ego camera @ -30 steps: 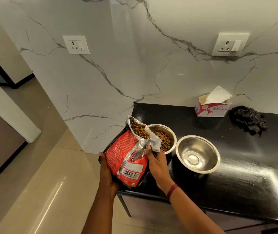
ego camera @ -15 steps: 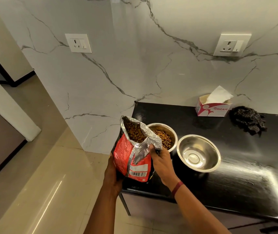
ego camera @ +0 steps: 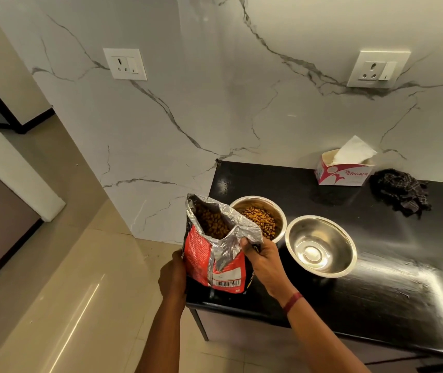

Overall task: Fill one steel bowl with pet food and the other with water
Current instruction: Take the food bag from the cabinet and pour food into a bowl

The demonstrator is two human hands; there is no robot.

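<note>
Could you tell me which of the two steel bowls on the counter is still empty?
The right-hand bowl, nearer the counter's middle, is empty and shiny inside. The left-hand bowl, beside the food bag, already holds brown kibble.

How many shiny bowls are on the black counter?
2. One steel bowl holds brown pet food, right behind the open food bag. The other steel bowl sits empty just to its right. None look hidden.

We see two polished steel bowls [ego camera: 321,246] on a glossy black counter [ego camera: 392,292], a crinkled foil-lined bag [ego camera: 216,243] at nine o'clock, and veined marble wall [ego camera: 215,117] behind.
</note>
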